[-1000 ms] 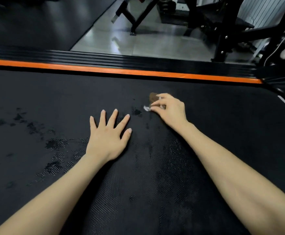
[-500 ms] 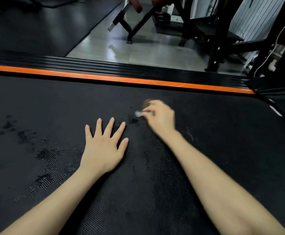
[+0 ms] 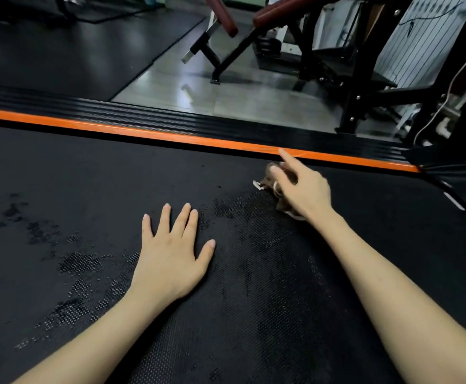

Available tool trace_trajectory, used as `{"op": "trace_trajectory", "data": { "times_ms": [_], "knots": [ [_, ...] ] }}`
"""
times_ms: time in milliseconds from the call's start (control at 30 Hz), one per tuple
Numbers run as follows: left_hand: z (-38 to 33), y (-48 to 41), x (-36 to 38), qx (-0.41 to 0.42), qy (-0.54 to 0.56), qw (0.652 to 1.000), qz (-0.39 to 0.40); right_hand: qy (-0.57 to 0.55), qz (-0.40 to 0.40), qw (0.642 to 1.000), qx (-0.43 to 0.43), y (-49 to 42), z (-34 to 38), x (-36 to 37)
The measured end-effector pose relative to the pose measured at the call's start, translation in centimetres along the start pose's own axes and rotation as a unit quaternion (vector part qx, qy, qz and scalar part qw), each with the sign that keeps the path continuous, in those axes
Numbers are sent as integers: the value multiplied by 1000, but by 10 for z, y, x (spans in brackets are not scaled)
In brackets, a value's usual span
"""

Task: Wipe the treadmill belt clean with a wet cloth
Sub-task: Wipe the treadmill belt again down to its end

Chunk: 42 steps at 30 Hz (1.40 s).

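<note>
The black textured treadmill belt (image 3: pixel 254 314) fills the lower view, with damp glistening patches left of and beyond my left hand. My left hand (image 3: pixel 171 259) lies flat on the belt, palm down, fingers spread, holding nothing. My right hand (image 3: pixel 301 189) sits farther away, near the belt's far edge, bunched on a small brown cloth (image 3: pixel 268 180) with a white tag; the forefinger sticks out toward the orange strip. Most of the cloth is hidden under that hand.
An orange strip (image 3: pixel 143 133) and a ribbed black side rail (image 3: pixel 143 113) border the belt's far side. Beyond lie grey floor tiles, black floor mats and gym machine frames (image 3: pixel 351 87) with red pads. A white cable hangs at the far right.
My right hand with the cloth has slid right and away, toward the orange strip, and its forefinger now points out. The left hand stays flat. The camera has tilted up a little.
</note>
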<state>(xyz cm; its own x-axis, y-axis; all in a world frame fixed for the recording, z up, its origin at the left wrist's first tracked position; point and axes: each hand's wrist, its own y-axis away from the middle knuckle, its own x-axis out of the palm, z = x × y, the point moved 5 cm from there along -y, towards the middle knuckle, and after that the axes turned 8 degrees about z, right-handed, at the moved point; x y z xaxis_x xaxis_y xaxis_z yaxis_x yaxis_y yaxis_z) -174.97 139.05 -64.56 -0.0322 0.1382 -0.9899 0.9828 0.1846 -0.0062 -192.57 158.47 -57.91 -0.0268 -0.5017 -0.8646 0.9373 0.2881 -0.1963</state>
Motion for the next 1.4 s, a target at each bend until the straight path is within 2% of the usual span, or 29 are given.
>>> {"op": "trace_trajectory", "data": {
  "times_ms": [67, 133, 200, 267, 467, 567, 633, 700, 767, 833, 900, 967, 1000, 1033, 1067, 1133, 1167, 1267, 1300, 1400],
  "knots": [
    [0, 0, 0, -1, 4, 1000, -3, -4, -66, 996, 63, -4, -10, -7],
    [-1, 1, -1, -4, 5, 1000, -2, 4, -13, 994, 110, -9, -13, 1],
    [0, 1, -1, -6, 5, 1000, -2, -7, 41, 993, 114, -12, -9, 6],
    [0, 0, -2, -6, 5, 1000, 0, -11, 22, 997, 79, -11, -2, -9],
    [-1, 2, -5, -11, -2, 1000, 6, -17, -126, 991, -43, 26, 27, -91],
    [-1, 2, -6, -12, -3, 1000, 8, -31, -134, 989, -57, 39, 44, -116],
    [-1, 1, -5, -14, -1, 1000, 11, -2, -101, 993, -53, 42, 54, -121],
    [-2, 1, -5, -15, -2, 1000, 16, 42, -13, 998, -43, 49, 54, -113],
    [-2, 2, -6, -15, -3, 1000, 20, 5, 111, 993, -25, 65, 49, -95],
    [-2, 2, -7, -15, -1, 1000, 19, -64, 164, 984, -8, 71, 45, -86],
    [-1, 2, -7, -16, 5, 1000, 16, -58, 133, 989, 15, 59, 39, -82],
    [-1, 2, -6, -16, 14, 1000, 15, 121, 99, 987, 43, 46, 32, -79],
    [-1, 3, -6, -17, 15, 1000, 15, 224, 75, 971, 33, 45, 31, -78],
    [-1, 3, -6, -17, 15, 1000, 13, 278, 33, 960, 9, 49, 32, -78],
    [0, 3, -6, -18, 14, 1000, 12, 282, -26, 958, -35, 56, 38, -80],
    [0, 2, -6, -20, 11, 1000, 14, 230, -122, 956, -137, 75, 52, -78],
    [0, 2, -5, -20, 9, 1000, 15, 229, -111, 953, -167, 81, 55, -69],
    [0, 2, -5, -19, 13, 1000, 16, 290, 138, 938, -131, 86, 30, -15],
    [0, 2, -5, -19, 13, 1000, 19, 279, 188, 935, -114, 90, 14, -1],
    [0, 3, -5, -20, 9, 1000, 21, 203, 177, 955, -122, 108, -7, 15]
  ]
}}
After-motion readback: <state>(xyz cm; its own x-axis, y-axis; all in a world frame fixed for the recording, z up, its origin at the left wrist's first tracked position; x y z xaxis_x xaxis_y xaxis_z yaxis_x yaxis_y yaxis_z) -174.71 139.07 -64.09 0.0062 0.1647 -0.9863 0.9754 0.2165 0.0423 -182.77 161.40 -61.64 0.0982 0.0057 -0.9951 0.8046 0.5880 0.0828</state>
